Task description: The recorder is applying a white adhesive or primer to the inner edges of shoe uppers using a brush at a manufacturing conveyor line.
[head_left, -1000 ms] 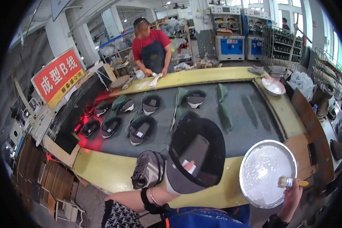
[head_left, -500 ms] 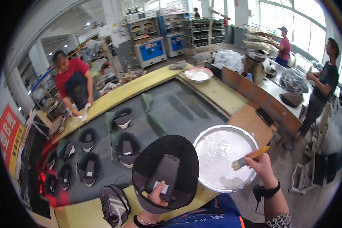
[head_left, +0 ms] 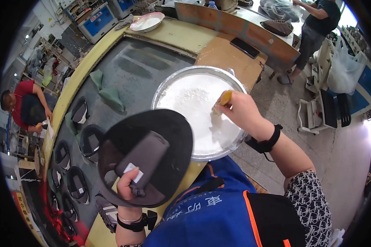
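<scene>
While dipping the brush [head_left: 224, 98] into the bowl [head_left: 185, 80] of white glue, right fingers [head_left: 235, 108] clenched on it; left fingers [head_left: 130, 183] grasping the sole [head_left: 169, 136] beside the bowl; coating likely next, needing a loaded brush.

Left hand [head_left: 130, 185] is raised, fingers clenched, wrist strapped, well left of the basin [head_left: 169, 88]. Right hand [head_left: 241, 113] reaches over the basin's rim, fingers pinched, forearm bent.

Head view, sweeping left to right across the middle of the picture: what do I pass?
Person in a red top → row of dark shoe pieces on the conveyor → left hand gripping the black shoe upper → round metal pan of white paste → right hand with a yellow-handled brush → white rack on the floor.
</scene>
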Tool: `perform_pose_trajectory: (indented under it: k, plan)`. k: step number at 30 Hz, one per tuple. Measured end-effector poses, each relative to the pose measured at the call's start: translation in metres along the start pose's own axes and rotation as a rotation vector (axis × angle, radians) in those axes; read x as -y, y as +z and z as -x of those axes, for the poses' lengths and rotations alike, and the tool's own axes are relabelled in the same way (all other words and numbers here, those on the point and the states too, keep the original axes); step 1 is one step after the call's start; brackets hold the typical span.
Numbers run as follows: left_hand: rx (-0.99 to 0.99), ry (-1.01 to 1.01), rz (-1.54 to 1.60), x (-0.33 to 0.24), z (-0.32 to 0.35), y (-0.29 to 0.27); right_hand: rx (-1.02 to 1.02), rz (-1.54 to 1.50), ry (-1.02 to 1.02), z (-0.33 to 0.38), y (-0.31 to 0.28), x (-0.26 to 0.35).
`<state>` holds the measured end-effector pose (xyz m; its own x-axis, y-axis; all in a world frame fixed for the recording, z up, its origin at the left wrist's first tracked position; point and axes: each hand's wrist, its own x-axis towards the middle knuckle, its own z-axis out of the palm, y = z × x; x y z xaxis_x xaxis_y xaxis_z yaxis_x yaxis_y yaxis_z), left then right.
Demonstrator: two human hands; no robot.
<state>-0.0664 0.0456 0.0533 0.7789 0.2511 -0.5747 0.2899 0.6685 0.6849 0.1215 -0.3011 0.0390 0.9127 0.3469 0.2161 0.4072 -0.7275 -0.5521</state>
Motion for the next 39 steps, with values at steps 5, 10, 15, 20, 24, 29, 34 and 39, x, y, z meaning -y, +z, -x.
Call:
perform_pose_trajectory:
  k: [5, 10, 15, 20, 24, 29, 34, 39]
  plan:
    - [0.195, -0.249, -0.056, 0.003, -0.002, 0.034, 0.069, -0.051, 0.049, -0.006, -0.004, 0.008]
    - [0.32, -0.47, -0.148, 0.015, -0.012, 0.079, -0.101, -0.404, -0.157, 0.005, -0.033, 0.038]
    - [0.402, -0.23, -0.259, 0.029, -0.014, 0.114, -0.094, -0.272, -0.252, 0.007, -0.045, 0.048]
    - [0.323, -0.006, -0.233, 0.019, -0.004, 0.109, -0.019, -0.33, -0.026, 0.012, -0.041, 0.031]
    - [0.259, 0.066, -0.164, 0.01, 0.003, 0.096, -0.055, -0.374, 0.079, 0.016, -0.034, 0.03]
    - [0.168, 0.192, -0.309, 0.027, 0.005, 0.078, -0.289, -0.504, -0.101, -0.001, -0.019, 0.042]
    - [0.124, 0.395, -0.343, 0.043, -0.013, 0.061, -0.158, -0.56, 0.064, 0.002, -0.011, 0.047]
    - [0.251, 0.322, -0.188, 0.047, -0.028, 0.069, 0.076, -0.792, 0.123, 0.012, -0.014, 0.059]
